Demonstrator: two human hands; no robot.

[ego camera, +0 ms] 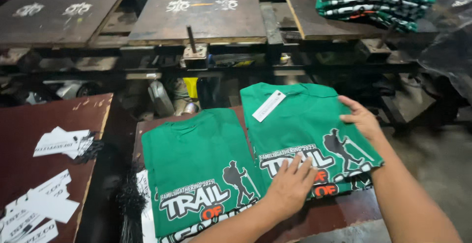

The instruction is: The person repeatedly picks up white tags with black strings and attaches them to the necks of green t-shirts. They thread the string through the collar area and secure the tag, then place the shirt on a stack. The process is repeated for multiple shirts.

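Observation:
Two folded green printed shirts lie side by side on a brown board [339,211]. My left hand [290,186] rests flat, fingers spread, on the print of the right shirt [300,120]. My right hand [361,117] touches that shirt's right edge with fingers on the fabric. A white paper tag [268,106] hangs near its collar. The left shirt [196,159] lies untouched beside it.
A stack of folded green shirts [376,0] sits on a dark platen at top right. Empty wooden platens [196,9] stand behind. White paper tags [61,142] and black strings [129,194] lie on the red-brown table at left. Concrete floor at right.

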